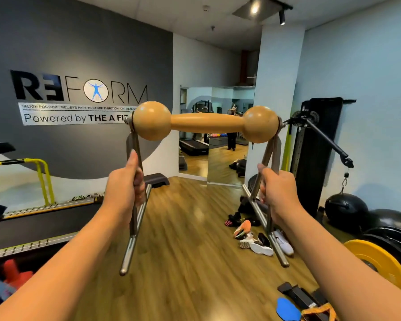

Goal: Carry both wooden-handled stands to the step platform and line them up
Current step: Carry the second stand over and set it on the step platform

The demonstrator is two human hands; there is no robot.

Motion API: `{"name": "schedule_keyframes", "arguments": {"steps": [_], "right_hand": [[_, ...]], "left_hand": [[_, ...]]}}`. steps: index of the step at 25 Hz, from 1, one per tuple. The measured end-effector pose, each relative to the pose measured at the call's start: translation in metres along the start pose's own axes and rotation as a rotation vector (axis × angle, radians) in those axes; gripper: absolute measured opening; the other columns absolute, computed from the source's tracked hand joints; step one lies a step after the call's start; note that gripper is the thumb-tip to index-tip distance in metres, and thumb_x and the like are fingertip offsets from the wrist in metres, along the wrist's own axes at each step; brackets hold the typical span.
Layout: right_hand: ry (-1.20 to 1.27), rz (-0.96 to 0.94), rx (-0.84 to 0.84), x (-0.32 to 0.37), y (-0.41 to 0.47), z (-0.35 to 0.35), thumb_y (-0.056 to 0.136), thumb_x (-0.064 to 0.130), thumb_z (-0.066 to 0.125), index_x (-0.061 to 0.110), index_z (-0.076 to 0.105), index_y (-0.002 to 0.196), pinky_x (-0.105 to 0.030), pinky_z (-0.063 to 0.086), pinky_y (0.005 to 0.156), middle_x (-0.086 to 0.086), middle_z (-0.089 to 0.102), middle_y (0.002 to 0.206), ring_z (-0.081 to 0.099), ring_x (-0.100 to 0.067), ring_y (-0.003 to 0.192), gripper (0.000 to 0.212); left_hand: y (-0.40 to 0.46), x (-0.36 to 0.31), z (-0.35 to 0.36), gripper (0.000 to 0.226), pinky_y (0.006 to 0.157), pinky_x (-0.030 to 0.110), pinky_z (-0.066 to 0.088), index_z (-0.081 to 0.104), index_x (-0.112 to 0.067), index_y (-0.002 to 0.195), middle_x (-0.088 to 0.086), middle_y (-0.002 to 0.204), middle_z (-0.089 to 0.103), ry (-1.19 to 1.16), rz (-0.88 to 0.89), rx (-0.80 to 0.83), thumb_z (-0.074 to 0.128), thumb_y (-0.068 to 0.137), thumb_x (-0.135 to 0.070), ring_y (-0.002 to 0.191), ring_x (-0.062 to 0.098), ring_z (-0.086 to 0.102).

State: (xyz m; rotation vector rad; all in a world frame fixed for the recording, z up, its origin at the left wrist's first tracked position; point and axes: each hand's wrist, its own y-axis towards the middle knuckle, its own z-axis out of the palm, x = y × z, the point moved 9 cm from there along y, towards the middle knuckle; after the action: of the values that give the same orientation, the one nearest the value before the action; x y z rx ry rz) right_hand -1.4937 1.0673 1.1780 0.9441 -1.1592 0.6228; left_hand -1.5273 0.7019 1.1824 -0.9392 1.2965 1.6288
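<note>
Gym room w/ wood-plank floor point(183, 239) and grey logo wall point(79, 66); black step platform point(156, 179) sat on the floor at the wall's foot, well apart from the hands. One wooden-handled stand point(206, 122) was held up mid-air: tan wood bar w/ ball ends, steel legs, rod feet. Left hand point(123, 188) gripped the left leg, right hand point(279, 191) the right leg, fingers curled round, handle above and between both hands.
</note>
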Motion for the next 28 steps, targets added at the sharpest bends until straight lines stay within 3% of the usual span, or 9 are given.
{"name": "schedule_keyframes", "arguments": {"steps": [6, 10, 15, 19, 28], "right_hand": [[0.013, -0.036, 0.05, -0.056, 0.142, 0.035, 0.1, 0.031, 0.063, 0.016, 0.049, 0.064, -0.037, 0.031, 0.053, -0.004, 0.035, 0.052, 0.034, -0.019, 0.045, 0.041], [0.048, -0.054, 0.171, -0.08, 0.251, 0.072, 0.102, 0.027, 0.061, 0.007, 0.055, 0.073, -0.031, 0.033, 0.045, -0.004, 0.034, 0.051, 0.032, -0.02, 0.041, 0.036], [0.101, -0.051, 0.269, -0.105, 0.36, 0.119, 0.104, 0.025, 0.058, 0.018, 0.046, 0.063, -0.03, 0.031, 0.045, 0.0, 0.035, 0.05, 0.032, -0.017, 0.043, 0.043], [0.099, -0.03, 0.334, -0.135, 0.439, 0.167, 0.104, 0.025, 0.057, 0.018, 0.05, 0.063, -0.028, 0.031, 0.044, 0.003, 0.036, 0.048, 0.031, -0.017, 0.042, 0.042], [0.085, 0.065, 0.27, -0.235, 0.612, 0.292, 0.103, 0.026, 0.061, 0.018, 0.053, 0.068, -0.031, 0.029, 0.046, 0.006, 0.038, 0.046, 0.032, -0.015, 0.042, 0.037]], "left_hand": [[0.119, 0.066, 0.043, 0.05, 0.043, 0.027, 0.026, 0.04, -0.015, 0.067, 0.0, 0.048, 0.032, 0.106, 0.049, -0.038, 0.063, 0.093, -0.051, 0.039, 0.015, 0.027], [0.204, 0.097, 0.073, 0.052, 0.039, 0.026, 0.028, 0.038, -0.016, 0.064, 0.001, 0.05, 0.031, 0.139, 0.081, -0.135, 0.064, 0.096, -0.049, 0.04, 0.016, 0.028], [0.298, 0.131, 0.1, 0.05, 0.041, 0.027, 0.031, 0.043, -0.014, 0.067, 0.004, 0.052, 0.032, 0.185, 0.141, -0.202, 0.067, 0.096, -0.045, 0.04, 0.017, 0.031], [0.369, 0.159, 0.107, 0.047, 0.041, 0.028, 0.031, 0.045, -0.011, 0.07, 0.004, 0.053, 0.032, 0.212, 0.161, -0.234, 0.068, 0.096, -0.043, 0.04, 0.017, 0.032], [0.57, 0.253, 0.097, 0.045, 0.042, 0.028, 0.032, 0.047, -0.008, 0.075, 0.003, 0.05, 0.035, 0.253, 0.118, -0.233, 0.062, 0.099, -0.043, 0.04, 0.015, 0.034]]}}
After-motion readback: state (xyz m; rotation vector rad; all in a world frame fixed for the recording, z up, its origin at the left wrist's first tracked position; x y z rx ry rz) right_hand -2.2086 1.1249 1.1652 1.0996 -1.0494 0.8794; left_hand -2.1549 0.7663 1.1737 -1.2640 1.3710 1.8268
